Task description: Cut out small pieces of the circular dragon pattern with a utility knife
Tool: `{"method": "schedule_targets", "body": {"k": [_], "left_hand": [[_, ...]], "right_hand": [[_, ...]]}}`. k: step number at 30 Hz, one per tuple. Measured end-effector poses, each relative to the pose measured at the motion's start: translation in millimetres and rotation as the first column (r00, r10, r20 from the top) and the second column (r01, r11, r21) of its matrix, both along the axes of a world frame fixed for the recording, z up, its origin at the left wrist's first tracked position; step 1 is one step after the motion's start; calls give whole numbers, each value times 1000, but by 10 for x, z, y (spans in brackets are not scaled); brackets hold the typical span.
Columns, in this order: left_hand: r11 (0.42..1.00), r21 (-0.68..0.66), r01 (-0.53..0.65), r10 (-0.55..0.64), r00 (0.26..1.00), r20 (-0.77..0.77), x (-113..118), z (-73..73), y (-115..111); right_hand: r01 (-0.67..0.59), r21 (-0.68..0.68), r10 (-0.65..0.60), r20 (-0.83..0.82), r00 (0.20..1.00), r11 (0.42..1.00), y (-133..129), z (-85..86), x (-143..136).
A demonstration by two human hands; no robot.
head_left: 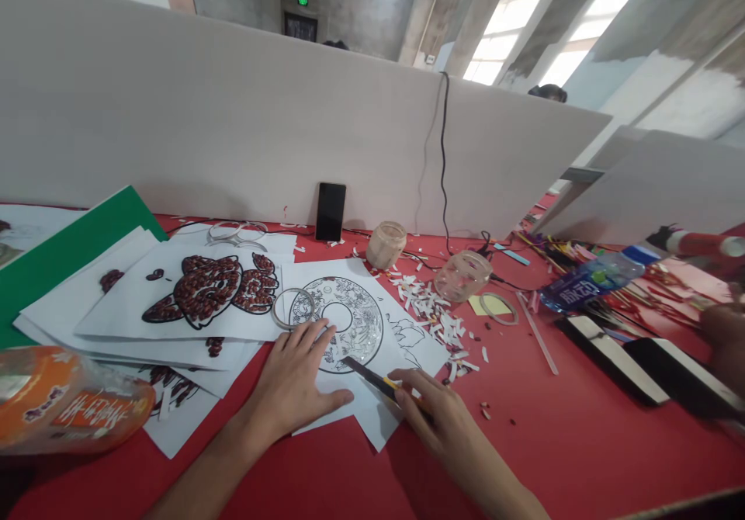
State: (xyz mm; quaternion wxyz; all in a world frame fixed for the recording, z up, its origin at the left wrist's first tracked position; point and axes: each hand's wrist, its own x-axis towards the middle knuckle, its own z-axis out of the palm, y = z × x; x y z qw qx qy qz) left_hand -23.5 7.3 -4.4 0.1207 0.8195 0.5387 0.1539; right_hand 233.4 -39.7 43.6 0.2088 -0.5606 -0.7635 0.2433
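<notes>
My left hand (299,376) lies flat with fingers spread on a white sheet, its fingertips at the lower left of a printed ring-shaped drawing (364,310). In my right hand (434,407) is a utility knife (381,380) with a yellow and black body. Its dark blade end points up and left, at the lower edge of the ring; whether it touches the paper I cannot tell. A roll of clear tape (292,308) rests on the paper just beyond my left fingers. Left of it lies a fox picture (209,291) filled with dark red beans.
Two jars (386,245) (462,275) stand behind white paper scraps (431,310). A phone (330,211) leans on the white partition (250,116). An orange-labelled container (73,402) lies front left. A blue-capped bottle (599,278), a stapler-like tool (617,358) and another person's hand (722,326) are right.
</notes>
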Motion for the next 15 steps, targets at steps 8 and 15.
{"method": "schedule_targets", "body": {"k": [8, 15], "left_hand": [[1000, 13, 21, -22, 999, 45, -47, 10, 2], [999, 26, -39, 37, 994, 100, 8, 52, 13]], "right_hand": [[-263, 223, 185, 318, 930, 939, -96, -94, 78], [-305, 360, 137, 423, 896, 882, -45, -79, 17]]}}
